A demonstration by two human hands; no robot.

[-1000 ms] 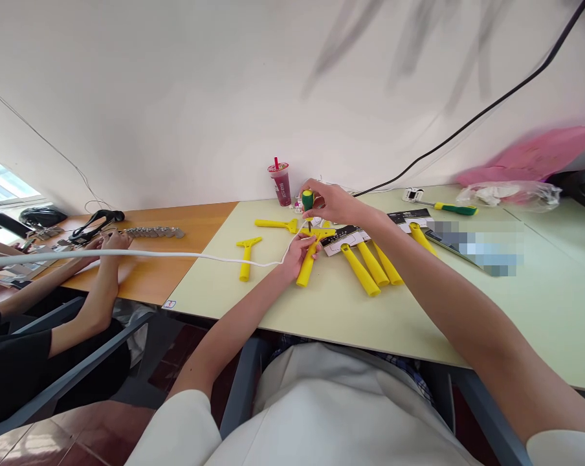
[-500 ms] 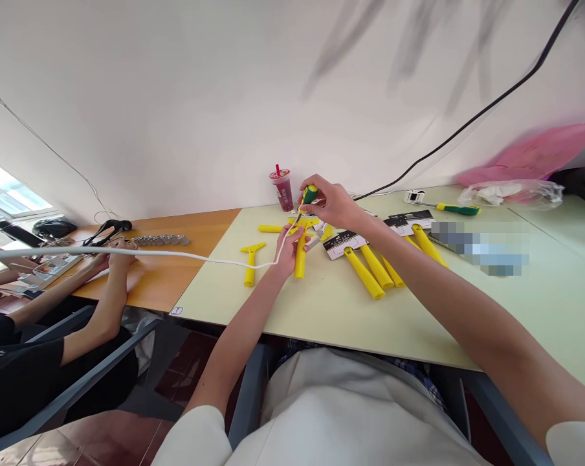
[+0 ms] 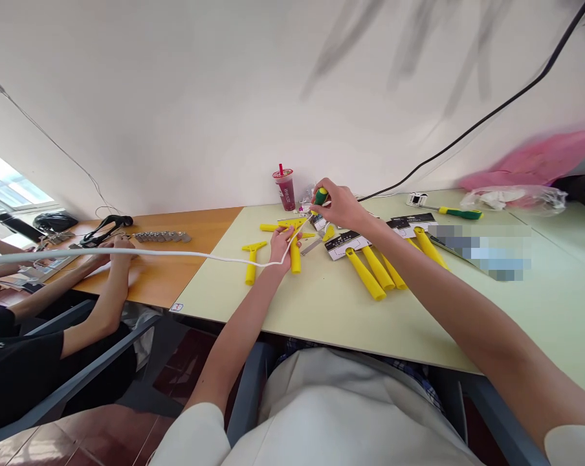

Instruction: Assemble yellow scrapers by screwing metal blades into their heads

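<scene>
My left hand (image 3: 279,247) is closed around a yellow T-shaped plastic scraper (image 3: 296,260), its handle pointing toward me. Above and to the right, my right hand (image 3: 342,206) grips a screwdriver (image 3: 320,196) by its green and yellow handle. The screwdriver's tip is hard to make out near the scraper's head. Another yellow T-shaped scraper (image 3: 251,264) lies left of my left hand, and more yellow parts lie just behind it. Under my right forearm are several yellow scrapers with black and white cards (image 3: 365,272). A flat metal strip (image 3: 312,247) rests beside the held scraper.
A lidded cup of red drink (image 3: 285,189) stands by the wall. A second screwdriver (image 3: 461,213) lies at the back right, near a pink plastic bag (image 3: 530,162). A white cable (image 3: 224,259) crosses in front of my left hand. Another person's hands (image 3: 120,249) work at the left table.
My right hand has shifted right with the screwdriver, farther from the scraper's head. My left hand and its scraper have moved slightly left, with the scraper's handle turned a little.
</scene>
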